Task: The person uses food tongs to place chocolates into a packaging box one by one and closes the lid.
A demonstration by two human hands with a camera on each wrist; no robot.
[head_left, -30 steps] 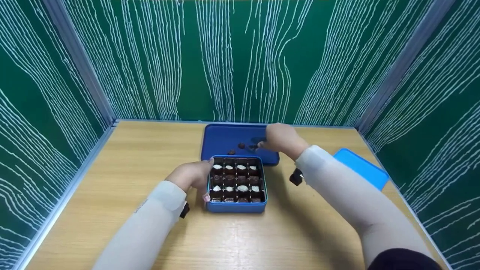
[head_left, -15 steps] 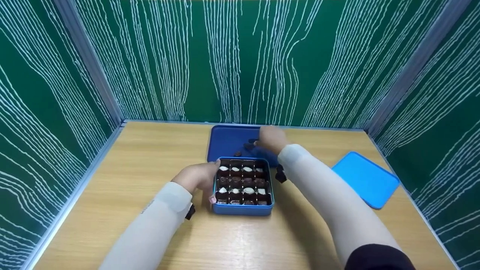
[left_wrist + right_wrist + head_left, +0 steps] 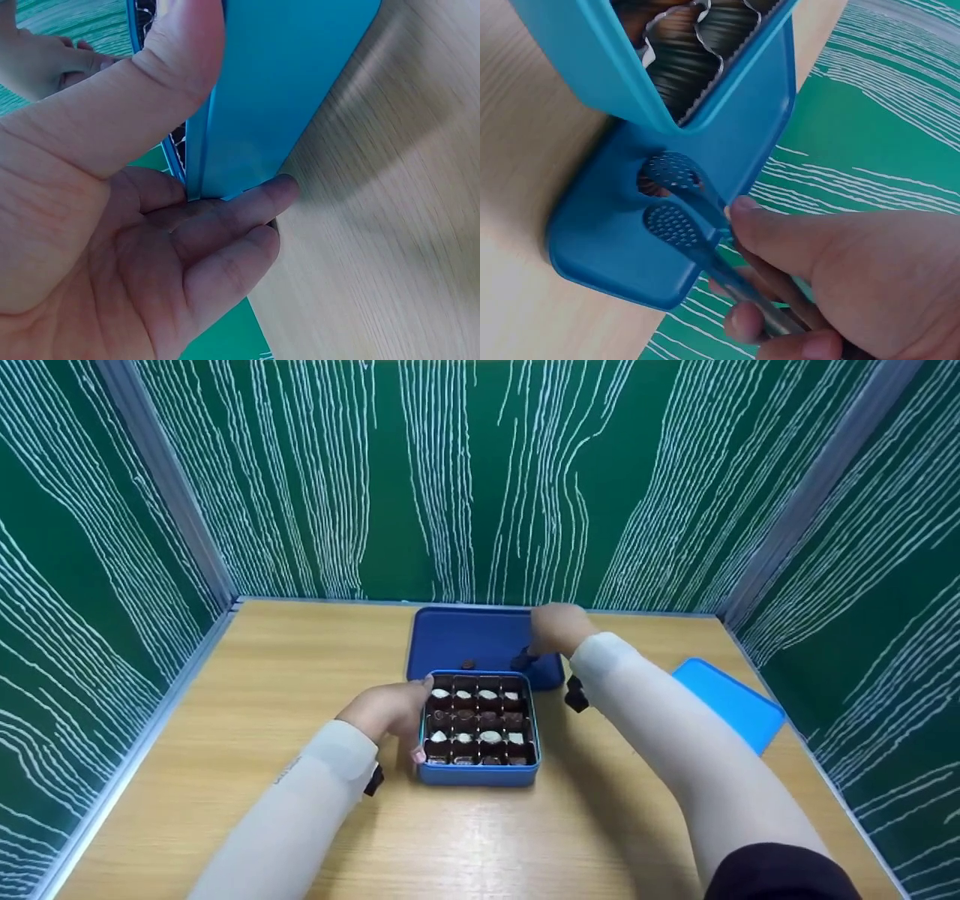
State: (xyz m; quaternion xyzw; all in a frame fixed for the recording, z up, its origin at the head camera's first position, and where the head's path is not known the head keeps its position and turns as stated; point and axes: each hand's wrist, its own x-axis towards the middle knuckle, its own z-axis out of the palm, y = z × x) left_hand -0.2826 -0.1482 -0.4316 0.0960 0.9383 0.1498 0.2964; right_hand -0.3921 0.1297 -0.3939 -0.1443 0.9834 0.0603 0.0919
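A blue tin [image 3: 477, 777] of chocolates in a divided dark insert stands mid-table. My left hand [image 3: 386, 709] grips its left side, the thumb near the front corner and the fingers at the far one. Behind the tin lies a dark blue tray [image 3: 450, 634], partly covered by it in the head view. My right hand [image 3: 559, 628] holds tongs [image 3: 729, 279] with perforated round ends, low over the tray. In the right wrist view the tong ends stand apart, one overlapping a brown chocolate [image 3: 646, 184]. A small chocolate [image 3: 468, 664] shows on the tray near the tin's far rim.
A light blue lid-like panel [image 3: 739, 709] lies at the table's right, partly behind my right forearm. Green walls with white wavy lines [image 3: 480, 480] close off the back and both sides of the wooden table [image 3: 300, 652].
The right hand and tongs shifted left over the tray, then back right. Two chocolates showed apart from the tongs earlier; one does now. My left hand stays on the tin.
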